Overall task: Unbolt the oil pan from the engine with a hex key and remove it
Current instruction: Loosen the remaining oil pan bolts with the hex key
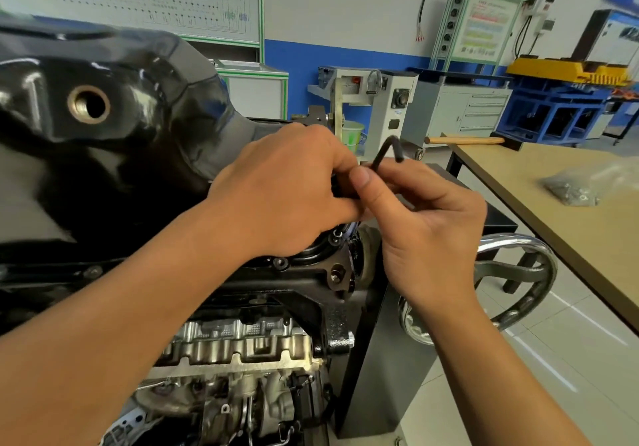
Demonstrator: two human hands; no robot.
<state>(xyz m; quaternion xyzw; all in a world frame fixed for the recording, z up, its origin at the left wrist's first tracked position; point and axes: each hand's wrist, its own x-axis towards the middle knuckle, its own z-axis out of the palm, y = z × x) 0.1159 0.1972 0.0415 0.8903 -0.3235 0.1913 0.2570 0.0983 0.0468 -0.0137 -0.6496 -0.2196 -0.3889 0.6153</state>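
Note:
The glossy black oil pan (103, 127) sits on top of the upturned engine (242, 342), with a brass drain hole facing me. A black L-shaped hex key (387, 153) stands at the pan's right end, its bent end up. My right hand (425, 224) pinches the key's shaft between thumb and fingers. My left hand (290, 189) is curled over the same spot, its fingertips on the key's lower part, hiding the key's tip. Flange bolts (280, 263) show just below my left hand.
The engine hangs on a stand with a chrome handwheel (518, 279) at the right. A wooden table (570, 203) further right carries a plastic bag of small parts (581, 182) and a wooden-handled tool (463, 140). Cabinets and benches line the back wall.

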